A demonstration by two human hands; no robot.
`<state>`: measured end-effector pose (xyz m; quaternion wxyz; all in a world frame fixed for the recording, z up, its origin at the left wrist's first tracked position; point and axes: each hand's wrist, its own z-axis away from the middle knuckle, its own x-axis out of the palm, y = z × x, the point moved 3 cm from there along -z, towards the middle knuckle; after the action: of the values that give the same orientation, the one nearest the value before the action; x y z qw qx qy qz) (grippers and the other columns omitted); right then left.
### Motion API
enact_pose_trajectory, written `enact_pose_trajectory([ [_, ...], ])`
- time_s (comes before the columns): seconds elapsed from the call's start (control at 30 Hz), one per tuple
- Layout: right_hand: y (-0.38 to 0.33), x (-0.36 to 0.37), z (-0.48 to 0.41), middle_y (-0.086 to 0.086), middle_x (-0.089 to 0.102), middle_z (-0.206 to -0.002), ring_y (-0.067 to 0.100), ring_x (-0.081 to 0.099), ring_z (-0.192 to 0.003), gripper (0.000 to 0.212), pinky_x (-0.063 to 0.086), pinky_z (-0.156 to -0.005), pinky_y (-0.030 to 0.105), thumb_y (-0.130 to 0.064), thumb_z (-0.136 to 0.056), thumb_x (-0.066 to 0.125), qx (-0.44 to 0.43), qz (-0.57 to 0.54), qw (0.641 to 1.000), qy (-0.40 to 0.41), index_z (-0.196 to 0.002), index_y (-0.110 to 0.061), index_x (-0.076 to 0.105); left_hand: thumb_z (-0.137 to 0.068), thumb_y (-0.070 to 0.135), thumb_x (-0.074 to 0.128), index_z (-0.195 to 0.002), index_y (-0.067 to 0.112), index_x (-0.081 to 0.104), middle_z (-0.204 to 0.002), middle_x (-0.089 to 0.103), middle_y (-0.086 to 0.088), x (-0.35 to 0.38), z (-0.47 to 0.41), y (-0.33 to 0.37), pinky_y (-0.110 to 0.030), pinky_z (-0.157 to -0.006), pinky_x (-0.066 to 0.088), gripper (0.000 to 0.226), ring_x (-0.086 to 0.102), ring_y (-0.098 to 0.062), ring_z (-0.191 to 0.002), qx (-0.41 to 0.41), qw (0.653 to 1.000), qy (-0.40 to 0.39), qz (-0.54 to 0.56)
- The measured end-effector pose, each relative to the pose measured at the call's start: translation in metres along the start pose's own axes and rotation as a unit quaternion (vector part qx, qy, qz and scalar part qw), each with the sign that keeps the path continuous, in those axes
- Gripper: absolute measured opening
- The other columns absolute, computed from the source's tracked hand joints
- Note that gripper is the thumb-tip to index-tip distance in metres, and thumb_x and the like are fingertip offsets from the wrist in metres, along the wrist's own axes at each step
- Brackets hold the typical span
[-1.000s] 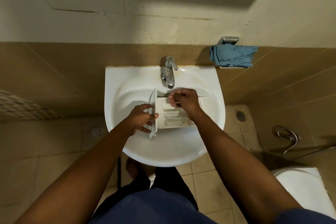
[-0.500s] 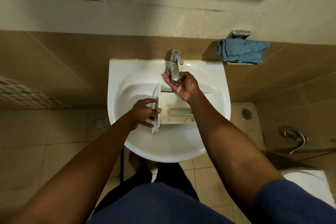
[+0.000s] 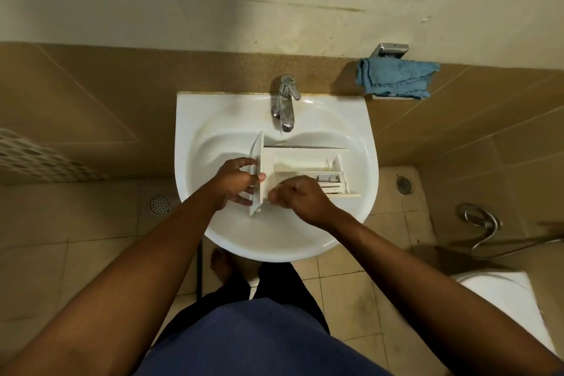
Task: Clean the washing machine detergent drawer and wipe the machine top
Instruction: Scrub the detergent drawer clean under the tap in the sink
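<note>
Detergent drawer (image 3: 305, 159), centre frame, in white sink (image 3: 183, 131) below tap (image 3: 285, 104). Left hand (image 3: 236, 183) grasps its front panel. Right hand (image 3: 302, 198) curled at near edge, blurred; grasp cannot be told.

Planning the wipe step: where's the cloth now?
Head view, upper right: the cloth lies on a small wall shelf, right of the tap and just past the back right corner of the sink.

Your left hand (image 3: 236, 183) pinches the drawer (image 3: 305, 162) front panel; your right hand (image 3: 302, 197) is curled, knuckles up, blurred; both forearms angle inward.
</note>
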<state>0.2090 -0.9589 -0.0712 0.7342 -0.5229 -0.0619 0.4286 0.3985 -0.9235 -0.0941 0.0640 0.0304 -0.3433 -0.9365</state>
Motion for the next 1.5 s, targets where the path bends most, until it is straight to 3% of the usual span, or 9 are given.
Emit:
enact_pose_trajectory([
  [0.2,0.006,-0.019,-0.003,0.002,0.078,-0.083,0.019,0.075,-0.082,0.033,0.06,-0.087,0.047,-0.024,-0.091,0.052,-0.025,0.008,0.991,0.135,-0.082,-0.005,0.077,-0.089,0.019,0.081,-0.142,0.023,0.056,-0.116,0.072,-0.017,0.0,0.002,0.002,-0.054,-0.076,0.064,0.059,0.073,-0.035,-0.099,0.002,1.0,-0.004,-0.002],
  [0.3,0.007,-0.005,-0.002,0.0,0.079,-0.094,0.015,0.073,-0.087,0.012,0.059,-0.085,0.037,-0.017,-0.088,0.069,-0.121,0.129,0.978,0.107,-0.089,-0.011,0.08,-0.088,0.017,0.081,-0.142,0.021,0.056,-0.117,0.072,-0.017,0.0,0.002,0.002,-0.055,-0.075,0.064,0.059,0.074,-0.035,-0.099,-0.002,1.0,-0.008,0.001],
  [0.4,0.017,0.006,0.011,0.001,0.078,-0.107,0.02,0.073,-0.093,0.023,0.057,-0.087,0.029,-0.008,-0.081,0.078,-0.191,0.242,0.945,0.109,-0.102,-0.015,0.08,-0.088,0.017,0.081,-0.141,0.021,0.057,-0.117,0.072,-0.017,0.0,0.002,0.002,-0.054,-0.074,0.064,0.058,0.074,-0.035,-0.099,0.001,1.0,-0.008,0.0],
  [0.53,0.023,0.0,0.008,-0.005,0.076,-0.115,0.019,0.066,-0.105,0.035,0.05,-0.091,0.027,-0.012,-0.077,0.082,-0.166,0.271,0.942,0.105,-0.11,-0.022,0.076,-0.088,0.016,0.081,-0.141,0.021,0.057,-0.118,0.071,-0.018,0.0,0.002,0.001,-0.057,-0.077,0.063,0.058,0.074,-0.035,-0.099,0.003,1.0,-0.009,-0.004],
  [0.67,0.008,0.009,0.0,-0.004,0.073,-0.096,0.02,0.063,-0.092,0.033,0.054,-0.08,0.035,-0.007,-0.071,0.085,-0.16,0.269,0.943,0.11,-0.099,-0.016,0.069,-0.088,0.015,0.081,-0.141,0.02,0.057,-0.119,0.071,-0.019,0.001,0.001,0.003,-0.058,-0.076,0.063,0.058,0.074,-0.035,-0.098,0.001,1.0,0.0,-0.004],
  [0.8,-0.003,0.008,-0.007,-0.007,0.071,-0.083,0.023,0.063,-0.08,0.032,0.05,-0.071,0.035,-0.003,-0.069,0.08,-0.215,0.37,0.899,0.092,-0.095,-0.018,0.067,-0.088,0.014,0.081,-0.14,0.02,0.058,-0.119,0.071,-0.019,0.002,0.002,0.004,-0.058,-0.076,0.063,0.058,0.074,-0.036,-0.097,-0.001,1.0,0.002,-0.004],
  [1.0,-0.004,0.008,-0.01,0.002,0.07,-0.096,0.029,0.06,-0.09,0.033,0.038,-0.075,0.038,-0.011,-0.076,0.076,-0.28,0.504,0.816,0.044,-0.102,-0.018,0.058,-0.088,0.014,0.081,-0.14,0.021,0.057,-0.117,0.071,-0.018,0.002,0.002,0.003,-0.054,-0.074,0.064,0.058,0.074,-0.034,-0.097,-0.002,1.0,0.002,0.004],
  [1.33,0.009,0.043,0.002,0.006,0.071,-0.083,0.026,0.058,-0.079,0.017,0.045,-0.071,0.032,0.001,-0.081,0.063,-0.254,0.315,0.896,0.182,-0.089,-0.013,0.068,-0.088,0.013,0.081,-0.142,0.021,0.056,-0.119,0.071,-0.019,0.002,0.0,0.003,-0.058,-0.075,0.063,0.06,0.075,-0.036,-0.096,0.001,1.0,0.0,-0.003],
  [1.5,0.009,0.009,-0.023,-0.008,0.074,-0.081,0.007,0.069,-0.075,0.029,0.056,-0.074,0.024,0.006,-0.069,0.079,-0.052,0.105,0.99,0.076,-0.087,-0.017,0.076,-0.089,0.014,0.08,-0.142,0.021,0.055,-0.118,0.071,-0.019,0.001,0.0,0.002,-0.055,-0.076,0.064,0.058,0.074,-0.034,-0.098,-0.002,1.0,-0.007,-0.001],
])
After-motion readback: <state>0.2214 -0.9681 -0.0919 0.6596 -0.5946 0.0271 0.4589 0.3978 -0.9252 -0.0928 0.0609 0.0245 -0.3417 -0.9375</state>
